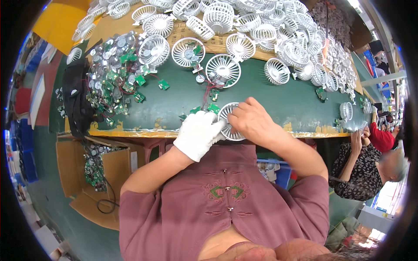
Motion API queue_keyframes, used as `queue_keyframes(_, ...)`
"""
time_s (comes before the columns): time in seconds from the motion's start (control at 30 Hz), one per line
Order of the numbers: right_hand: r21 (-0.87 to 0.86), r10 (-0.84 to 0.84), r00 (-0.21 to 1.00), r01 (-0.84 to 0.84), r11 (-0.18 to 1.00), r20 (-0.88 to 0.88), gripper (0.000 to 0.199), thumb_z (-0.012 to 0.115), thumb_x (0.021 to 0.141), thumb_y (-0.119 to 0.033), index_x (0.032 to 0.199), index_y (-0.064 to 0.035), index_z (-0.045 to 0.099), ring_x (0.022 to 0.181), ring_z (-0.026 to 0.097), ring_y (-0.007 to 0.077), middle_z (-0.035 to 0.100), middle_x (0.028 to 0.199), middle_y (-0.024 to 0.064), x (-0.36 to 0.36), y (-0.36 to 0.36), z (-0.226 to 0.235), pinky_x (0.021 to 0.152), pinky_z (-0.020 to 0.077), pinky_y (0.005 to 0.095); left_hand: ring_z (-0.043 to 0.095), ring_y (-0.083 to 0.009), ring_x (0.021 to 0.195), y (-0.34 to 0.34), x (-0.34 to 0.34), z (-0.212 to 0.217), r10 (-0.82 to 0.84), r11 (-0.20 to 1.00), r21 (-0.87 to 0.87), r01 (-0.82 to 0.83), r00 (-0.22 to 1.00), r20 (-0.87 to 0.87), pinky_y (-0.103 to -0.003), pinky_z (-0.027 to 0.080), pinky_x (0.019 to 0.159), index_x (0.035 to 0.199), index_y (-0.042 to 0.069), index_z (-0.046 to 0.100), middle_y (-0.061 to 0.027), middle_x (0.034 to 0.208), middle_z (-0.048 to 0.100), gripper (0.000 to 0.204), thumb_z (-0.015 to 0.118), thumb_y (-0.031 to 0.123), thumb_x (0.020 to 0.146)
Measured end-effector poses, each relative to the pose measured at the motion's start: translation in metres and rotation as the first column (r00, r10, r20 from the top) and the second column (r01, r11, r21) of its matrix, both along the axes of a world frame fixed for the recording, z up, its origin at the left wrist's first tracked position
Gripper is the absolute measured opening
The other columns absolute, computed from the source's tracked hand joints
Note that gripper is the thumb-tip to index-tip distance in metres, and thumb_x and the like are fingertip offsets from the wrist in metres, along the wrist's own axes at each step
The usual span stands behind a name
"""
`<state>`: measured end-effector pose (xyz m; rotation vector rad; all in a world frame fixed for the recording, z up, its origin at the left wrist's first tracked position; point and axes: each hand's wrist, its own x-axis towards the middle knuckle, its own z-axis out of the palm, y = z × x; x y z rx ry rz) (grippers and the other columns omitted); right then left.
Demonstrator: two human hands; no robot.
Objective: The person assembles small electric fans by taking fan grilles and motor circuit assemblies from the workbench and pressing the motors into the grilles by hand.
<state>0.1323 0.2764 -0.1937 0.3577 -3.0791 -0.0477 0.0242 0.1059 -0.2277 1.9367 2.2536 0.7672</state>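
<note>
A round, light-grey fan grille (235, 135) sits upright or tilted at the table's front edge, between my two hands. My left hand (194, 134), in a white glove, grips its left rim with the thumb toward it. My bare right hand (253, 120) is closed, its curled fingers at the grille's right side; whether they pinch a small part is hidden. Just beyond my left hand lie green circuit boards (213, 108), with red and dark wires running from the table behind. Farther back, one grille (223, 71) and another grille (188, 52) lie face up with motors and boards by them.
Many grilles (265, 32) are heaped on cardboard at the back. A pile of small motors with green boards (115, 69) is at left, beside a black bag (77, 93). An open cardboard box (72, 167) and a blue bin (283, 175) stand below. A co-worker (361, 169) sits at right.
</note>
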Motion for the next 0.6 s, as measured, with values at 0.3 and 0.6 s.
queue_keyframes(0.3,-0.120,-0.028,0.989,0.010,0.993,-0.147,0.030,0.075,0.064,-0.027,0.087,-0.0106,0.063,0.079,0.054,0.0208,0.054,0.077,0.0024,0.008,0.000,-0.008,0.079,0.0384,0.0358,0.053,-0.0315,0.109,-0.013,0.001,0.016,0.114,0.978,0.135,-0.162,0.945,0.307,-0.040,0.044,0.092,0.117,0.011,0.059,-0.0133,0.117,0.056,0.048,0.072,0.024,0.073)
queue_keyframes(0.6,-0.422,-0.386,0.876,0.245,0.873,-0.290,0.043,0.069,0.077,-0.010,0.119,-0.0109,0.059,0.077,0.056,0.0265,0.058,0.083,0.0074,0.008,0.045,-0.004,0.070,0.0460,0.0371,0.063,-0.0310,0.089,0.031,-0.097,0.026,0.441,0.877,-0.046,-0.478,0.762,0.474,-0.037,0.048,0.080,0.101,0.004,0.067,-0.0181,0.095,0.066,0.043,0.058,0.044,0.086)
